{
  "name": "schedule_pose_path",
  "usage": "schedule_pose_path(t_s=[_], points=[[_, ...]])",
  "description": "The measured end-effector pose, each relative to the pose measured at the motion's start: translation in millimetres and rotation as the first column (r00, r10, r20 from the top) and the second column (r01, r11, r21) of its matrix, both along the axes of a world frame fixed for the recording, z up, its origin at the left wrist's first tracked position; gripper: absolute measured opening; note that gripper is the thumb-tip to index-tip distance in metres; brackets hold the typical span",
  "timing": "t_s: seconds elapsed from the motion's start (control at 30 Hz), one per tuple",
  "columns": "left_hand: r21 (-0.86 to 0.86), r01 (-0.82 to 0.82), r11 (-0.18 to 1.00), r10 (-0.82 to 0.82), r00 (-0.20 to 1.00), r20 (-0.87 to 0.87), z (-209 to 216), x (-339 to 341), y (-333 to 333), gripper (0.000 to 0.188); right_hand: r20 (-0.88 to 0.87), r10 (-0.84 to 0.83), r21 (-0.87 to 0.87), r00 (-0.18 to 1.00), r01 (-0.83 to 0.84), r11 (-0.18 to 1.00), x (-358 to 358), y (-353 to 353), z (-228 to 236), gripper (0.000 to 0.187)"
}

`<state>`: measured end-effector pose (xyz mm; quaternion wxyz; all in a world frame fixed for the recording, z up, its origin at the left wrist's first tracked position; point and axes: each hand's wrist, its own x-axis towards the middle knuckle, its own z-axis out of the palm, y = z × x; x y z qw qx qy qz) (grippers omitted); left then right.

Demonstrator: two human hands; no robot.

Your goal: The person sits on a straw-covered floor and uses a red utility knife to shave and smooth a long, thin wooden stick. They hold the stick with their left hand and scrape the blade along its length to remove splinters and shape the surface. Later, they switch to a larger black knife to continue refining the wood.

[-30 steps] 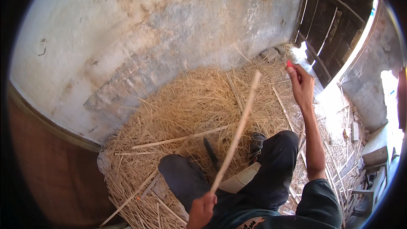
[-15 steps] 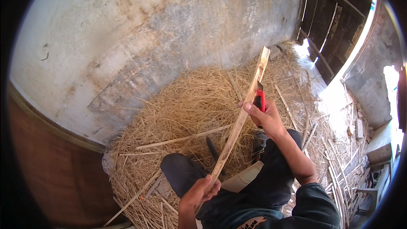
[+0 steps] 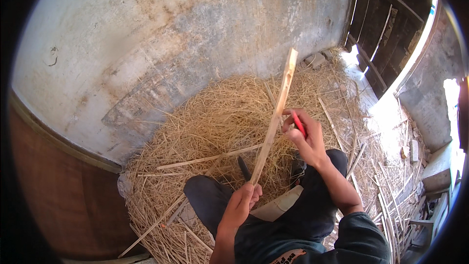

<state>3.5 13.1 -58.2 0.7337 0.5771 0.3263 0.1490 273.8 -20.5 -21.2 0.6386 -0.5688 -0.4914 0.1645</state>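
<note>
My left hand (image 3: 244, 200) is closed round the lower end of a long split bamboo strip (image 3: 273, 127). The strip slants up and away over the straw, its far end in front of the wall. My right hand (image 3: 308, 139) is beside the strip's middle, with a red-handled tool (image 3: 298, 124) in its curled fingers. The tool's working end is hidden, so its kind is unclear. My index fingertip is close to the strip; whether it touches, I cannot tell. A dark, blade-like object (image 3: 244, 168) shows just left of the strip, near my left knee.
A deep heap of straw and shavings (image 3: 215, 112) surrounds my folded legs. Several loose strips (image 3: 210, 159) lie on it. A stained wall (image 3: 195, 34) rises ahead, and a brown panel (image 3: 63, 181) is at left. Rubble and bricks (image 3: 414, 150) lie to the right.
The strip has turned, its far end swinging left. My left hand has moved up and right with it. My right hand has come off the strip, still holding the red-handled tool.
</note>
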Motion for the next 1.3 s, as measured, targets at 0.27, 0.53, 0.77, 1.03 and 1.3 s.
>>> schedule_pose_path(t_s=[0.27, 0.53, 0.77, 1.03, 1.3], points=[[0.367, -0.068, 0.928, 0.118, 0.986, -0.116, 24.1, 0.9, -4.7, 0.043, 0.675, -0.047, 0.034, 0.736, 0.032, 0.999, -22.3, -25.2, 11.9, 0.032], [0.402, -0.069, 0.913, 0.132, 0.982, -0.132, 38.0, 5.1, -10.1, 0.047, 0.737, -0.081, 0.048, 0.671, 0.068, 0.997, -33.2, -28.2, 14.6, 0.033], [0.478, -0.092, 0.874, 0.148, 0.986, -0.081, 36.2, 9.3, -9.2, 0.044, 0.76, -0.095, 0.064, 0.643, 0.072, 0.995, -35.0, -29.2, 17.0, 0.034], [0.399, -0.097, 0.912, 0.147, 0.985, -0.095, 38.1, 8.8, -13.7, 0.047, 0.768, -0.123, 0.064, 0.629, 0.116, 0.991, -31.6, -29.4, 17.5, 0.03], [0.33, 0.043, 0.943, 0.042, 0.968, -0.247, 9.6, -24.9, -43.4, 0.043, 0.542, -0.582, 0.132, 0.606, 0.623, 0.771, 79.3, -7.7, 32.0, 0.022]])
